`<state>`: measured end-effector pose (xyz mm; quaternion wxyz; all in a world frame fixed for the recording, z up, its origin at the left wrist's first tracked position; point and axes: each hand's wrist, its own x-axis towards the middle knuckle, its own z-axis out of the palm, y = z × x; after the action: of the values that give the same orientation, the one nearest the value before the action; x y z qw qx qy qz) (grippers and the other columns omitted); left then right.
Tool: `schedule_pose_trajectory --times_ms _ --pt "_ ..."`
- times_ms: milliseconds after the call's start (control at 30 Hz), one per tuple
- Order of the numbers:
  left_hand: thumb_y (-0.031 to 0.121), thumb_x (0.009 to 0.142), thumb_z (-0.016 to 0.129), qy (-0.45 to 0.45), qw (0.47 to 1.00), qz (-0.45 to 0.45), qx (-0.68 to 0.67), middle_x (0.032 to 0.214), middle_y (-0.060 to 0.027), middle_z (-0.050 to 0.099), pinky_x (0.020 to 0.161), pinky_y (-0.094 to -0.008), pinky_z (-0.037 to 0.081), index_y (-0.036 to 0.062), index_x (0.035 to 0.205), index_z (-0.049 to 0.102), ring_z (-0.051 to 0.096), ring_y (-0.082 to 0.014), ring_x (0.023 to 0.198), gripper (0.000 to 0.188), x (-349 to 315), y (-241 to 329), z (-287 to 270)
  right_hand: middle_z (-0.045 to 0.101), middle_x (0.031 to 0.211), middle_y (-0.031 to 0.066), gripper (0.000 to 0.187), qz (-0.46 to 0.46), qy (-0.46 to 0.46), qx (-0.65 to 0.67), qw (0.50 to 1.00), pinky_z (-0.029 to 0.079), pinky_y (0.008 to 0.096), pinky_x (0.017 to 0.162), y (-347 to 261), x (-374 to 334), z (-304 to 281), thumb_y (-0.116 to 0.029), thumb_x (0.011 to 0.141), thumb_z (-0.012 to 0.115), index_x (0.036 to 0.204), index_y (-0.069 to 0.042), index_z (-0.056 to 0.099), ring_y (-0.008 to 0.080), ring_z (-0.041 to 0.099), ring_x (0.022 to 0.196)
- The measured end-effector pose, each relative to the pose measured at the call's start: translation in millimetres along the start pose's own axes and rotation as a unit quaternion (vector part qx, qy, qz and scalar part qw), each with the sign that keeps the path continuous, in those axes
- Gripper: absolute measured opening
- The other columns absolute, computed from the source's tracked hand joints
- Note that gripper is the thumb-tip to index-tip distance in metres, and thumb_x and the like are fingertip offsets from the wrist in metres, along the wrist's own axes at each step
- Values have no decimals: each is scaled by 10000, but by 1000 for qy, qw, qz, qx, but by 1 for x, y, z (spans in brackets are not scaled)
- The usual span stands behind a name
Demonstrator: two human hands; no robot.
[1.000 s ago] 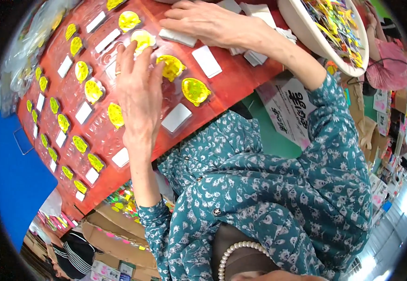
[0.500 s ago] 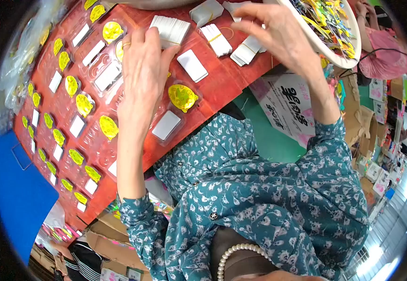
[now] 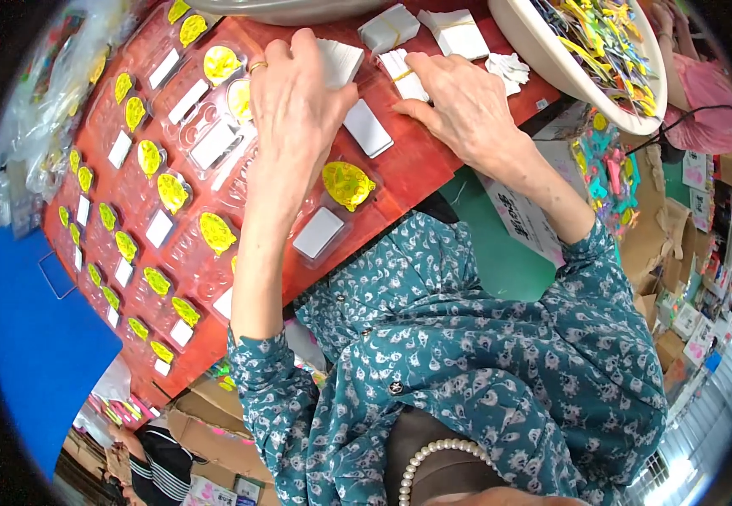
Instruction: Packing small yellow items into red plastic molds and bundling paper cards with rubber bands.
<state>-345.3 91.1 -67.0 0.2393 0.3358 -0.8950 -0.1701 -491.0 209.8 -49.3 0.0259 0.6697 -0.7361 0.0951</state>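
Note:
My left hand (image 3: 294, 114) is closed at the left end of a stack of white cards (image 3: 340, 63), its thumb along the near side. My right hand (image 3: 471, 110) has come down on a rubber-banded bundle of white cards (image 3: 400, 71), with thumb and forefinger at the bundle's right end. Between my hands lies a small white card pile (image 3: 367, 129) on the red table (image 3: 420, 156). Nearer to me is a clear plastic tray holding a yellow piece (image 3: 349, 185) and a white card (image 3: 318, 233). My right palm hides what lies under it.
Rows of clear trays with yellow pieces (image 3: 174, 193) and white cards cover the table's left side. Farther back are another banded bundle (image 3: 389, 30), a card stack (image 3: 454, 34) and a white pile (image 3: 507, 72). A white basin (image 3: 589, 97) of colourful strips stands at right.
My right hand has come down and left from above the cards onto the banded bundle. My left hand stays at its card stack. The whole view has shifted slightly.

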Motion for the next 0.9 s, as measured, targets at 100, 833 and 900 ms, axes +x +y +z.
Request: schedule_pose_trajectory --times_ms 100,833,900 --pt "153 580 749 52 996 18 -67 953 -233 548 798 -441 439 -67 1103 478 532 -393 878 629 -11 -1 -14 597 748 129 366 13 36 52 998 478 408 597 -6 2 -6 -297 742 687 906 -10 529 311 591 715" --pt "75 658 772 -23 659 -238 -713 1005 -130 608 761 -283 512 -59 1205 432 617 -176 871 658 -58 7 -43 654 865 60 276 136 -93 662 731 484 217 660 -41 13 -28 -153 816 660 1012 31 598 85 606 757" --pt "76 664 769 -49 637 -265 -722 993 -123 619 750 -285 518 -49 1170 468 624 -172 854 602 -66 3 -41 654 881 71 286 123 -120 669 723 493 224 681 -45 14 -27 -145 814 662 1018 41 592 94 612 780"
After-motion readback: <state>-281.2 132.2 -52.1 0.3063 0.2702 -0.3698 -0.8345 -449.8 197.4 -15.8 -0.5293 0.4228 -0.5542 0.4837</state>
